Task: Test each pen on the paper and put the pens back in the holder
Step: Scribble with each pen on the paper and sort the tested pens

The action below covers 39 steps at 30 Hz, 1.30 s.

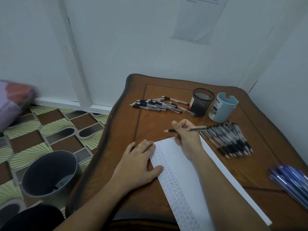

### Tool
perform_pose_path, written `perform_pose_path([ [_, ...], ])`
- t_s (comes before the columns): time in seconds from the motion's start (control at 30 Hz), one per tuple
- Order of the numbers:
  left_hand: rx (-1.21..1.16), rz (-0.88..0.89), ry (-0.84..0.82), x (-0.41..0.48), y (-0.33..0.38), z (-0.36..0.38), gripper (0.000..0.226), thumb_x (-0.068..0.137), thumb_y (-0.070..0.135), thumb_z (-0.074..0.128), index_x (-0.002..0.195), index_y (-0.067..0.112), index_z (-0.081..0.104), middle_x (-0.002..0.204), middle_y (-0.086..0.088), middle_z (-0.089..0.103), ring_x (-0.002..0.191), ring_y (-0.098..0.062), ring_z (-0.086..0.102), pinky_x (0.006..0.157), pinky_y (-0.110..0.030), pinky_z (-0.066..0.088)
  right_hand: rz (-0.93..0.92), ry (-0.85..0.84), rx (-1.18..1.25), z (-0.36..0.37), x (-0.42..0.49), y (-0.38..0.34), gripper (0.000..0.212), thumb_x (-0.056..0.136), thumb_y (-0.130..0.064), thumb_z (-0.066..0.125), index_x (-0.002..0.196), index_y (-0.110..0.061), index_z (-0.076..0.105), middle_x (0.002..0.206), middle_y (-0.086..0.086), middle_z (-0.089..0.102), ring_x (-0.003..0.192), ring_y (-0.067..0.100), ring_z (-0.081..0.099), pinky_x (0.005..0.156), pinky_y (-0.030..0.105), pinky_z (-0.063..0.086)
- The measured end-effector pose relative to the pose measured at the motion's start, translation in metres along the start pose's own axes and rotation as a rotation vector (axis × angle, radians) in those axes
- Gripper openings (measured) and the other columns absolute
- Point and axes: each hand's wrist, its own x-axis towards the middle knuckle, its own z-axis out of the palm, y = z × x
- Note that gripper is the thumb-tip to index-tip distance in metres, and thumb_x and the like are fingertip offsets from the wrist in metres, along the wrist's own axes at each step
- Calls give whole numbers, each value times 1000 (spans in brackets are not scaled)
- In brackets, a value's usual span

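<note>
My right hand (pixel 187 136) grips a clear black-grip pen (pixel 197 128) held level just above the far end of the white paper (pixel 196 179), its tip pointing left. My left hand (pixel 140 162) lies flat with straight fingers on the paper's left edge, which carries columns of small pen marks. A heap of black pens (pixel 158 105) lies at the back of the table, left of the black mesh holder (pixel 201 101). A second fan of black pens (pixel 231 140) lies right of my right hand. A pale blue holder (pixel 222 107) stands beside the mesh one.
The brown wooden table (pixel 126 124) stands against a white wall. Several blue pens (pixel 290 179) lie at its right edge. A grey bin (pixel 50 174) stands on the patterned floor to the left, close to the table's edge.
</note>
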Motion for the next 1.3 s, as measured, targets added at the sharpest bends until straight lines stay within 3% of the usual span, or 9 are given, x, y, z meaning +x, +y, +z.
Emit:
perform_pose_path([
  [0.13, 8, 3, 12, 0, -1, 1, 85, 79, 75, 22, 148, 27, 33, 155, 14, 25, 144, -3, 14, 118, -33, 2, -14, -83, -158, 8, 5, 7, 25, 91, -39, 57, 88, -14, 60, 73, 6, 71, 66, 18, 65, 49, 22, 42],
  [0.27, -27, -3, 41, -2, 2, 2, 84, 78, 72, 25, 146, 25, 37, 153, 12, 30, 144, -4, 16, 118, -34, 4, -48, -97, -186, 8, 9, 15, 33, 86, -28, 75, 62, -20, 53, 59, 2, 61, 61, 17, 61, 63, 33, 50],
  [0.4, -25, -6, 38, -1, 1, 2, 85, 77, 72, 24, 147, 25, 35, 154, 13, 28, 144, -3, 15, 118, -34, 4, -102, -44, -273, 11, 10, 20, 46, 88, -5, 69, 55, -18, 39, 51, -1, 39, 49, 14, 46, 54, 31, 48],
  [0.53, -32, -4, 41, -1, 1, 2, 84, 78, 72, 26, 147, 25, 36, 154, 12, 29, 144, -4, 16, 118, -35, 4, -115, -37, -298, 13, 9, 22, 46, 84, 4, 64, 54, -16, 34, 53, 1, 29, 50, 13, 37, 53, 30, 46],
  [0.83, -14, -2, 34, -1, 1, 1, 84, 78, 72, 24, 147, 26, 35, 154, 13, 28, 144, -3, 15, 118, -34, 3, -136, -51, -310, 12, 10, 24, 50, 84, 2, 63, 51, -22, 35, 51, -3, 32, 51, 14, 40, 58, 33, 47],
  [1.1, -12, 5, 35, -1, 1, 2, 83, 80, 72, 25, 148, 26, 33, 155, 13, 26, 144, -3, 15, 117, -33, 1, -118, -41, -315, 13, 9, 22, 56, 85, 3, 62, 46, -26, 35, 49, -7, 33, 47, 8, 41, 51, 26, 45],
  [1.3, -42, 10, 58, -1, 2, 2, 83, 79, 71, 28, 145, 23, 39, 152, 10, 34, 143, -6, 21, 117, -36, 8, -134, -27, -313, 12, 7, 20, 37, 84, 5, 61, 59, -8, 36, 58, 8, 30, 51, 11, 40, 52, 28, 43],
])
